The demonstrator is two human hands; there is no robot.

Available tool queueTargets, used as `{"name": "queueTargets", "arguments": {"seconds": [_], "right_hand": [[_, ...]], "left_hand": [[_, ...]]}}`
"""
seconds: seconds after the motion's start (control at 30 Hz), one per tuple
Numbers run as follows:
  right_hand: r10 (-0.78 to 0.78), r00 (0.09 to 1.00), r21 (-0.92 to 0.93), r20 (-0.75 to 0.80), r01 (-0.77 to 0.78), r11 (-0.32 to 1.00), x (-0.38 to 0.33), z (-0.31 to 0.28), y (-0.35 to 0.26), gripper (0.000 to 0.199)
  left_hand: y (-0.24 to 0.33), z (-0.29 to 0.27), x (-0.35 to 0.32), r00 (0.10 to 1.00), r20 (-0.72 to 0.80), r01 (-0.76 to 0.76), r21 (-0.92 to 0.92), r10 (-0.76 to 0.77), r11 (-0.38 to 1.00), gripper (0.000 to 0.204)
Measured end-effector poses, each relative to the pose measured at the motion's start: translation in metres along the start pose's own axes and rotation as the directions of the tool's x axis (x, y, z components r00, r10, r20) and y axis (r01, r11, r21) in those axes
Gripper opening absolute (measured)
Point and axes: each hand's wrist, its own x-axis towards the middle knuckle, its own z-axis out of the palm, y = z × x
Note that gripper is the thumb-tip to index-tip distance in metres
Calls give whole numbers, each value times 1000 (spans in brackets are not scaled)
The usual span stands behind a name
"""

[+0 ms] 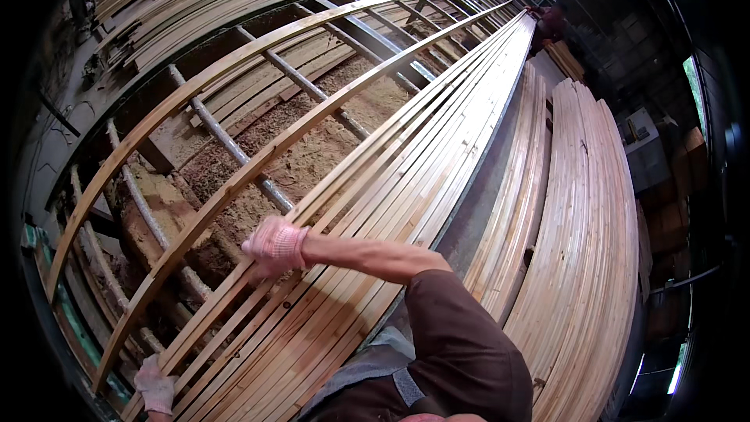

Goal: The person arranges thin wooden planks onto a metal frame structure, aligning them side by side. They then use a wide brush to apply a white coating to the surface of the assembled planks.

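Long pale wooden strips (pixel 367 219) lie side by side and run from the lower left to the far end. My right hand (pixel 275 246), in a pinkish-white knit glove, reaches across them and is closed over the outer strip on the left edge; its fingertips are partly hidden. At the lower left my left hand (pixel 155 384), gloved alike, is closed at the near end of the same outer strips, its fingers partly hidden. Left of these strips, two separate strips (pixel 312 116) lie across the metal rollers (pixel 223 129), apart from both hands.
Sawdust and wood scraps (pixel 301 152) lie beneath the rollers. Stacked wooden strips (pixel 582 211) stand on my right, and more boards (pixel 203 19) lie at the far left. Another person (pixel 551 22) is at the far end of the strips. A pale box-shaped unit (pixel 644 148) stands at the right.
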Motion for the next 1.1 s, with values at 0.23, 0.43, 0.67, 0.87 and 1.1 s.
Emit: {"name": "queueTargets", "arguments": {"seconds": [0.23,0.43,0.67,0.87,1.1], "right_hand": [[-134,985,49,-113,140,989,20,18,-29,55],[158,904,88,397,-209,974,28,-35,-70,45],[-28,998,-75,62,33,997,19,16,-52,54],[-16,978,-199,209,58,978,14,25,-53,58],[-43,933,-104,357,86,991,61,-11,-26,36]], "left_hand": [[-48,10,-11,998,-25,61,38,-60,997,49],[20,-50,1,979,172,101,59,-109,993,33],[22,-68,-12,898,406,59,269,-169,961,19],[30,-30,-18,988,138,124,-482,-64,867,61],[99,-32,-8,814,-579,-165,-153,47,974,57]]}}
